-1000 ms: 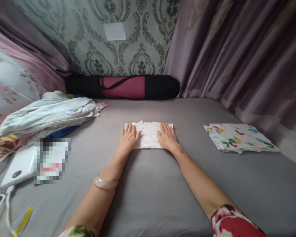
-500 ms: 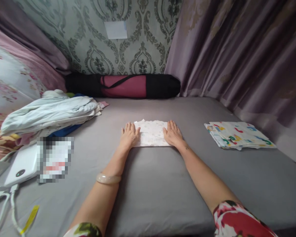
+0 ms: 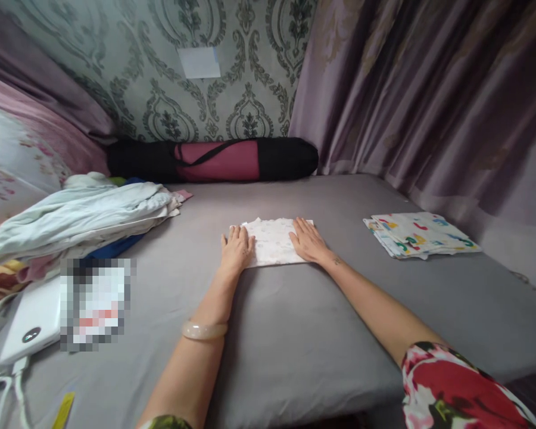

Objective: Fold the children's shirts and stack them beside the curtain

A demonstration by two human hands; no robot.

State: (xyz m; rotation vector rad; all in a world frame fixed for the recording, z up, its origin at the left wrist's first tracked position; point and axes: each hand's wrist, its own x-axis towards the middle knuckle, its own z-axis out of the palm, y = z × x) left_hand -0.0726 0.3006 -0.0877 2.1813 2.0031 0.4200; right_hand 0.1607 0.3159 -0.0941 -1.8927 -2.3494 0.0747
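Note:
A folded white cloth (image 3: 272,243) with a faint print lies flat on the grey bed sheet (image 3: 290,333) in front of me. My left hand (image 3: 237,247) rests palm down on its left end, fingers stretched out. On its right end lies my right hand (image 3: 309,241), also flat with the fingers extended. Neither hand grasps the cloth; both only touch it from above. What lies beneath the palms is hidden.
To the right sits a folded stack of colourful printed cloth (image 3: 422,233). Rumpled clothes (image 3: 84,214) are heaped at the left, near a white power bank (image 3: 31,319) with cables. A long black and maroon bag (image 3: 217,161) lies along the wall.
My right hand has slid slightly inward over the cloth's right end, and the left stays on its end. The whole view has shifted a little to the right.

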